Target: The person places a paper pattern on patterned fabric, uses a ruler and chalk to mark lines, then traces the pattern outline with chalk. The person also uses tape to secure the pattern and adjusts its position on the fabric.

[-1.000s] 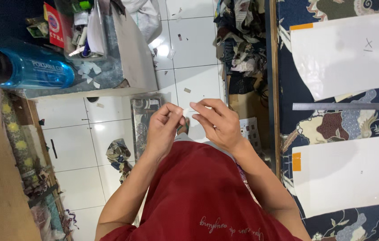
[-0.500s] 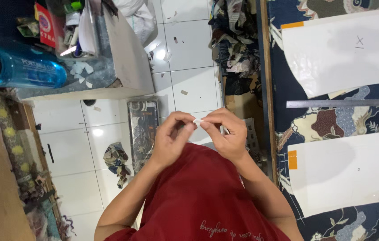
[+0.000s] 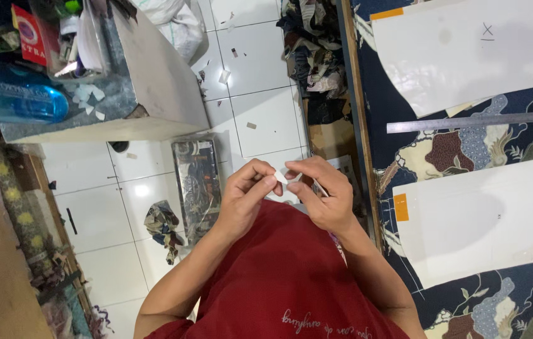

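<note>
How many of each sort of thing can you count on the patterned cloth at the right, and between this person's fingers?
White pattern sheets on the cloth: 2, one upper, one lower
Metal ruler: 1
Small white piece, pinched by left hand and right hand: 1
Total: 4

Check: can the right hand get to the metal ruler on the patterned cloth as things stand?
Probably yes. The ruler lies bare on the cloth on the right hand's side, nothing on top of it. But that hand pinches a small white piece with the left hand.
</note>
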